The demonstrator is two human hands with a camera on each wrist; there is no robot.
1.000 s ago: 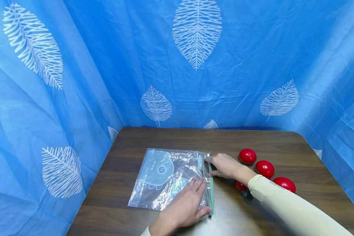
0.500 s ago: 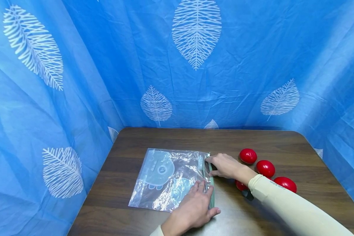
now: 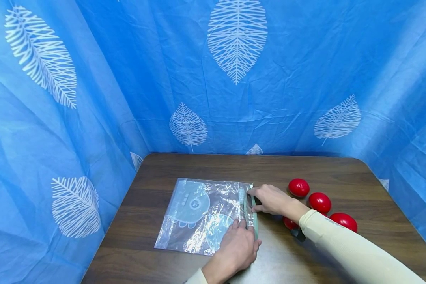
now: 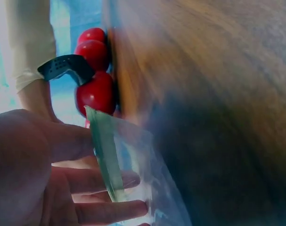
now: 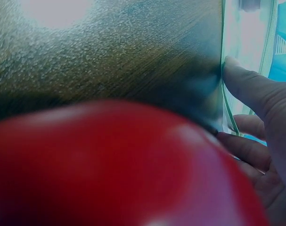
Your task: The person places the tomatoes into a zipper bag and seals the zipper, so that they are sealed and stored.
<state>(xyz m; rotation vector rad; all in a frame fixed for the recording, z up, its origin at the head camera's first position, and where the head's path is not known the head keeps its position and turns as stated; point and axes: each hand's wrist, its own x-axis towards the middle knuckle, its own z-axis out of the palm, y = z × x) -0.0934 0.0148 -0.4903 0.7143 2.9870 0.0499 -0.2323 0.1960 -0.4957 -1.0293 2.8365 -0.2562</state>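
A clear plastic bag (image 3: 223, 199) with pale blue prints lies flat, its green-edged end to the right. My left hand (image 3: 236, 246) grips that end at the near corner, fingers on top and thumb at the edge; in the left wrist view the green strip (image 4: 105, 150) runs between thumb and fingers of the hand (image 4: 39, 174). Farther back, my right hand (image 3: 269, 198) pinches the same end. The right wrist view has the thumb and curled fingers of this hand (image 5: 274, 117) around the green edge (image 5: 223, 33).
Several glossy red rounded objects stand on the wooden table (image 3: 156, 165) at the right, one (image 3: 290, 223) partly under my right forearm; another (image 5: 110, 165) fills much of the right wrist view. A blue curtain (image 3: 291, 59) with white leaves hangs behind the table.
My left hand has slid nearer and right along the bag's end, and its thumb has drawn in against the edge. The right hand has hardly moved.
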